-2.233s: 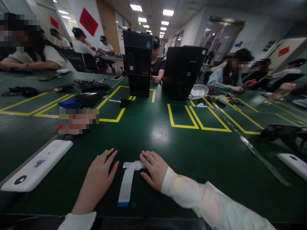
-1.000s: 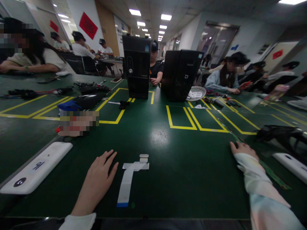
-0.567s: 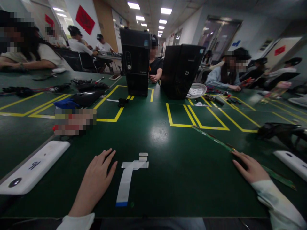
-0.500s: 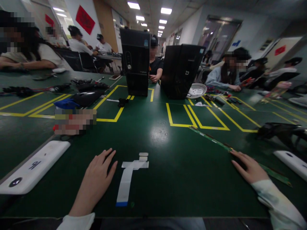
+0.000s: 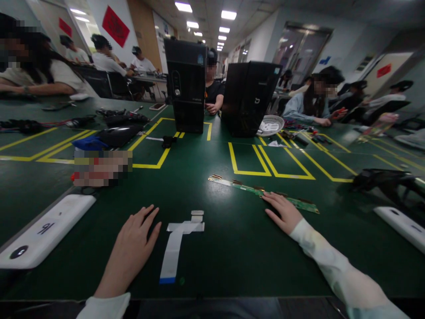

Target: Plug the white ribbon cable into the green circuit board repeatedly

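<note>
My left hand (image 5: pixel 134 246) lies open on the green table (image 5: pixel 219 261), fingers stretched out. Just right of it is a white flat ribbon cable (image 5: pixel 172 251) with a blue end and a connector at its far end. My right hand (image 5: pixel 282 212) is also open, its fingertips resting on a long, narrow green circuit board strip (image 5: pixel 232 184) with gold-coloured parts along its far edge. Part of the strip is hidden under those fingers. It lies slantwise, its left end farther from me.
Two black computer towers (image 5: pixel 186 86) stand at the back. White devices lie left (image 5: pixel 49 232) and right (image 5: pixel 400 228). A white basket (image 5: pixel 270 125), black cables (image 5: pixel 122 117) and yellow tape outlines (image 5: pixel 252 173) lie beyond. Several people sit around.
My right hand has moved left and slightly away from me, and the circuit board strip has slid left with it, turning to lie flatter across. My left hand and the ribbon cable stay put.
</note>
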### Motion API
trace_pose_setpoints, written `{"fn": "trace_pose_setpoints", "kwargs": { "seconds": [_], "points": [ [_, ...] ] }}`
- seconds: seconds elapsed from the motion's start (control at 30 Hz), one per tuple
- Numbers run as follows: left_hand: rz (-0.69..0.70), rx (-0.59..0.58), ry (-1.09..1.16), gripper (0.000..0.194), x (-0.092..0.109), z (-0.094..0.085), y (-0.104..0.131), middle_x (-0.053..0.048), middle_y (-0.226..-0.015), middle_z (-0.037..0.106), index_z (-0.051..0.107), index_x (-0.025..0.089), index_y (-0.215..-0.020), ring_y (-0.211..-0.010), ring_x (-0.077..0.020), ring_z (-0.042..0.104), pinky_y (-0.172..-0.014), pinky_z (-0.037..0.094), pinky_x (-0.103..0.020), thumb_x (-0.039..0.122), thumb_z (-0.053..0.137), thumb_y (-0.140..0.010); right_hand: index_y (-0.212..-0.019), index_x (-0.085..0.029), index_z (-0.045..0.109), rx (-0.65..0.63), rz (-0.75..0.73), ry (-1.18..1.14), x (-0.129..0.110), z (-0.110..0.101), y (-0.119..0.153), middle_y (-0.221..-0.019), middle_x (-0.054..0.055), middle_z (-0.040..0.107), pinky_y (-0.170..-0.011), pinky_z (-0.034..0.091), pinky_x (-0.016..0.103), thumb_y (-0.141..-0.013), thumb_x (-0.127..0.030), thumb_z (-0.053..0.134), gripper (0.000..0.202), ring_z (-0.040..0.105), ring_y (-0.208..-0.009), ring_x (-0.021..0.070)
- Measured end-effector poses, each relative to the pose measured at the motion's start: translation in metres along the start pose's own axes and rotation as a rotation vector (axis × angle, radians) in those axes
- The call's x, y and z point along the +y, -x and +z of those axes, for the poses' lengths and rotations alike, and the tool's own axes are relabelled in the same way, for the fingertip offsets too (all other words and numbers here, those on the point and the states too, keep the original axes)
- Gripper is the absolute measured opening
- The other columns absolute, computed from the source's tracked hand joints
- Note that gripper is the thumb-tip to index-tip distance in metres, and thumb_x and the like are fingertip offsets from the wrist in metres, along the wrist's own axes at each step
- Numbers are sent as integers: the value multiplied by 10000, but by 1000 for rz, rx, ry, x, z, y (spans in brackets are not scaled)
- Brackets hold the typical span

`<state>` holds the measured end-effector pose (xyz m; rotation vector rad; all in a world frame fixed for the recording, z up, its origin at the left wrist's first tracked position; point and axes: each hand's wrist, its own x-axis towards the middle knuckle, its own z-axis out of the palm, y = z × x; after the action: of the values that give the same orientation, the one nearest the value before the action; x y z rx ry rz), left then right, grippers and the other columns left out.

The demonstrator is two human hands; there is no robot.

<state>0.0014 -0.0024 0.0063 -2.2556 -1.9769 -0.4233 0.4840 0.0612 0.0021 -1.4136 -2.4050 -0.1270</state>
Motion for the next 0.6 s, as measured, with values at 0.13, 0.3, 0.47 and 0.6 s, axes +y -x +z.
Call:
{"fn": "trace_pose_setpoints", "kwargs": {
  "seconds": [0.13, 0.3, 0.47, 0.6],
  "points": [
    [15, 13, -12, 572, -1, 2, 0, -175, -1393, 527, 552, 99, -1319, -1275, -340, 498, -1072, 381, -537, 463, 323, -942, -1311, -170, 560, -36, -67, -32, -39, 11, -40, -1346, 140, 565, -1045, 397, 540, -955, -440, 396, 476, 474, -1281, 296],
    [28, 38, -16, 559, -1, 1, -1, -172, -1379, 542, 552, 111, -1317, -1275, -333, 502, -1065, 394, -527, 461, 325, -945, -1324, -164, 554, -55, -134, -82, -90, 25, -72, -1372, 125, 545, -1079, 352, 520, -951, -454, 414, 493, 439, -1297, 295],
    [32, 42, -13, 549, -1, 0, -1, -177, -1375, 545, 551, 117, -1316, -1276, -335, 503, -1062, 393, -536, 458, 334, -944, -1354, -158, 527, -97, -156, -141, -135, 35, -87, -1411, 106, 512, -1122, 289, 494, -944, -485, 436, 532, 383, -1336, 285],
    [28, 44, 6, 546, 0, 0, 0, -173, -1385, 537, 543, 118, -1324, -1287, -330, 492, -1076, 377, -533, 455, 347, -941, -1380, -167, 501, -149, -143, -156, -159, 33, -95, -1443, 102, 478, -1144, 237, 507, -944, -518, 430, 564, 344, -1362, 287]
  ]
}}
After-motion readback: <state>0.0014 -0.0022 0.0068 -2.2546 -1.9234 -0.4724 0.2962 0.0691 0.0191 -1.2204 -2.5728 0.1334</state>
